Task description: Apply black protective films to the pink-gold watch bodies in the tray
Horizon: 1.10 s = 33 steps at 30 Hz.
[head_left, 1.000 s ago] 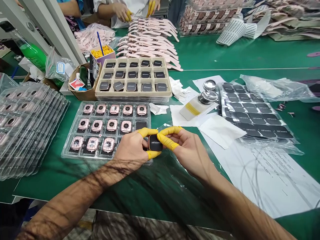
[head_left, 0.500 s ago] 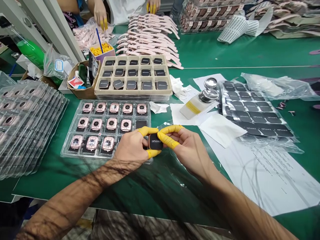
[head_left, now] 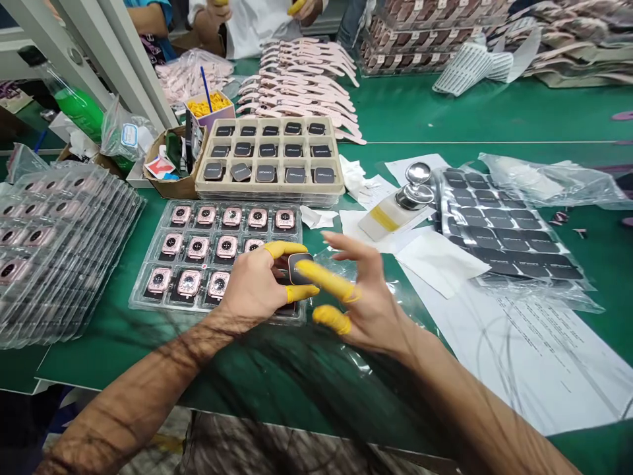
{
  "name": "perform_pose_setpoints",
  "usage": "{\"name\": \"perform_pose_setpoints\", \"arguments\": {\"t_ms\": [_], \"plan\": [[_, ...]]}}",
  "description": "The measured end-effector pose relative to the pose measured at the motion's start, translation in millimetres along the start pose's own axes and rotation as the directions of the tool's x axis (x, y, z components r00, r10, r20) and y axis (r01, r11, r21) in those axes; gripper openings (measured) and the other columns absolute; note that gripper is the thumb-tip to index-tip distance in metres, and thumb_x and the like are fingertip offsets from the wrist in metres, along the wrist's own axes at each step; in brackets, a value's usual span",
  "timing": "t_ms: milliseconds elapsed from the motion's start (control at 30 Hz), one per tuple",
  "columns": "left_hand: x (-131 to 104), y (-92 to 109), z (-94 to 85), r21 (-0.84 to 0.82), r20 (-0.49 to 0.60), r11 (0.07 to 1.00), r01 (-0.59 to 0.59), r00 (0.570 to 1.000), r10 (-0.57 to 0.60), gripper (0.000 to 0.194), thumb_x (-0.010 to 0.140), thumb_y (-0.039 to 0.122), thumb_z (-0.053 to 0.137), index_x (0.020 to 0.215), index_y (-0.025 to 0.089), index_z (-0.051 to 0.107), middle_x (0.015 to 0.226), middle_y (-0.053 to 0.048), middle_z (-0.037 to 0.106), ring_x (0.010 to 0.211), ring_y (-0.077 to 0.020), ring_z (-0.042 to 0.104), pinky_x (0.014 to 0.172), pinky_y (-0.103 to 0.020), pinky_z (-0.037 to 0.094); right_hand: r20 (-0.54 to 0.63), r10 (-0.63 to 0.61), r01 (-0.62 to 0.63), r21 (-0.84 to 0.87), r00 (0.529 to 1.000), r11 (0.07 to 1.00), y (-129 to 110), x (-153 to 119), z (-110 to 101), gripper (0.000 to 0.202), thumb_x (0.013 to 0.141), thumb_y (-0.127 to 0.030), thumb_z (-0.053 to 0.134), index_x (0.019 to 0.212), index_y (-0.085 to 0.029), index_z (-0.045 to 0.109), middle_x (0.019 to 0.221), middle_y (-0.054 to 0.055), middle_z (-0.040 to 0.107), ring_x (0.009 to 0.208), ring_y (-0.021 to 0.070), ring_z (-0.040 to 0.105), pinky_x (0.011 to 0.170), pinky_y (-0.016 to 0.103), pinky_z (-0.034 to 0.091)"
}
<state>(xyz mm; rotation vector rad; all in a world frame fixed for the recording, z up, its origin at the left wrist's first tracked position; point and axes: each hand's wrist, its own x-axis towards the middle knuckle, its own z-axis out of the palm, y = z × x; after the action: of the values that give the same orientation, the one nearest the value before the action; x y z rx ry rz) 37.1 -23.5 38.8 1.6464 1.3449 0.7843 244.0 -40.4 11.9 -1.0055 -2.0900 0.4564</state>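
Note:
My left hand [head_left: 254,280] grips a smartwatch case [head_left: 299,278] between thumb and index finger, its dark face turned toward my right hand. Both of those fingers wear yellow finger cots. My right hand [head_left: 366,293] has its fingers spread, with yellow cots on thumb and index. Its index fingertip overlaps the watch face; whether it touches is unclear. Below my left hand lies a clear plastic tray [head_left: 141,293] of pink watch cases, backs up, partly hidden by that hand. Behind it, a beige tray [head_left: 270,191] holds watches with black faces.
Stacked clear trays [head_left: 64,264] stand at left. A pump bottle [head_left: 383,221], white wipes [head_left: 440,257], black film sheets [head_left: 499,237] and printed paper [head_left: 534,356] lie right. Pink straps [head_left: 306,86] and a box of yellow finger cots [head_left: 212,109] sit behind. A co-worker's hands show at the back.
My right thumb and index finger have parted from the watch and spread. The watch has tilted in my left hand and its printed label no longer shows. The co-worker's hands have lifted.

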Motion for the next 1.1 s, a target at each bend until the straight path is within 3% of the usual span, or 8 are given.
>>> {"name": "perform_pose_setpoints", "arguments": {"t_ms": [200,333,500,633,733,900,1033,1100], "plan": [[-0.1,2.8,-6.5,0.111,-0.063,0.993,-0.039,0.997,0.046,0.052,0.061,0.035,0.095,0.11,0.026,0.08,0.1,-0.005,0.077,0.093,-0.0263,0.071,0.092,-0.043,0.059,-0.013,0.058,-0.059,-0.342,0.998,0.938,5.3,1.1,-0.9,0.049,0.101,-0.057,0.04,0.145,-0.044,0.057,0.175,0.002,0.012,0.157,0.0454,0.022,0.12,0.072,0.023],[5.7,-0.7,-9.4,0.172,-0.121,0.979,-0.106,0.984,0.128,0.053,0.059,0.037,0.098,0.109,0.028,0.08,0.112,-0.007,0.074,0.105,-0.0274,0.068,0.097,-0.044,0.056,0.072,0.039,-0.01,-0.364,0.997,0.931,2.0,3.4,-0.4,0.049,0.099,-0.059,0.045,0.144,-0.045,0.057,0.174,0.002,0.022,0.157,0.0417,0.023,0.119,0.067,0.028],[25.5,-9.4,-24.3,0.447,0.018,0.876,-0.181,0.981,0.193,0.057,0.061,0.044,0.098,0.113,0.028,0.08,0.143,-0.01,0.065,0.136,-0.0363,0.052,0.118,-0.057,0.038,-0.362,0.25,-0.387,-0.382,0.898,0.839,15.1,8.1,-12.0,0.041,0.102,-0.041,0.047,0.121,-0.017,0.073,0.154,0.023,0.05,0.14,0.041,0.05,0.108,0.062,0.045],[35.6,-1.9,-44.3,0.725,0.119,0.658,-0.206,0.977,0.175,0.071,0.065,0.056,0.093,0.128,0.029,0.075,0.158,-0.015,0.052,0.145,-0.0444,0.04,0.117,-0.064,0.035,0.091,0.18,-0.157,-0.218,0.979,0.963,33.6,6.1,-21.8,0.037,0.102,-0.036,0.051,0.128,-0.017,0.069,0.125,0.017,0.067,0.111,0.0289,0.068,0.096,0.047,0.059],[55.9,11.4,-52.3,0.812,0.131,0.532,-0.239,0.964,0.233,0.036,0.095,0.046,0.067,0.121,0.024,0.079,0.134,-0.011,0.072,0.123,-0.0322,0.063,0.108,-0.049,0.048,0.425,0.093,0.014,-0.243,0.901,0.97,39.5,2.4,-23.5,0.047,0.097,-0.037,0.061,0.139,-0.016,0.063,0.144,0.019,0.06,0.131,0.0344,0.06,0.109,0.051,0.053],[119.6,25.3,-46.2,0.849,0.47,0.245,-0.468,0.881,0.052,0.035,0.093,0.039,0.068,0.122,0.022,0.077,0.107,-0.01,0.08,0.098,-0.0279,0.072,0.09,-0.039,0.054,0.409,0.285,-0.052,-0.495,0.867,0.867,23.4,-2.4,-28.5,0.048,0.101,-0.04,0.054,0.138,-0.011,0.063,0.153,0.025,0.053,0.134,0.039,0.058,0.11,0.054,0.05],[136.9,26.1,-46.0,0.786,0.593,0.194,-0.587,0.804,0.029,0.028,0.094,0.027,0.06,0.113,0.015,0.077,0.098,-0.014,0.077,0.102,-0.03,0.071,0.095,-0.042,0.054,0.314,0.273,-0.046,-0.575,0.909,0.817,9.2,0.2,-29.3,0.031,0.098,-0.033,0.061,0.118,-0.012,0.072,0.132,0.022,0.066,0.122,0.0369,0.061,0.102,0.052,0.051],[124.7,24.6,-44.3,0.794,0.535,0.26,-0.549,0.835,0.131,0.028,0.095,0.023,0.054,0.11,0.012,0.075,0.101,-0.016,0.077,0.106,-0.0306,0.071,0.099,-0.045,0.054,0.191,0.174,-0.047,-0.532,0.966,0.845,8.3,4.1,-26.7,0.027,0.1,-0.03,0.058,0.115,-0.013,0.072,0.127,0.02,0.068,0.114,0.0335,0.062,0.097,0.05,0.053]]}}
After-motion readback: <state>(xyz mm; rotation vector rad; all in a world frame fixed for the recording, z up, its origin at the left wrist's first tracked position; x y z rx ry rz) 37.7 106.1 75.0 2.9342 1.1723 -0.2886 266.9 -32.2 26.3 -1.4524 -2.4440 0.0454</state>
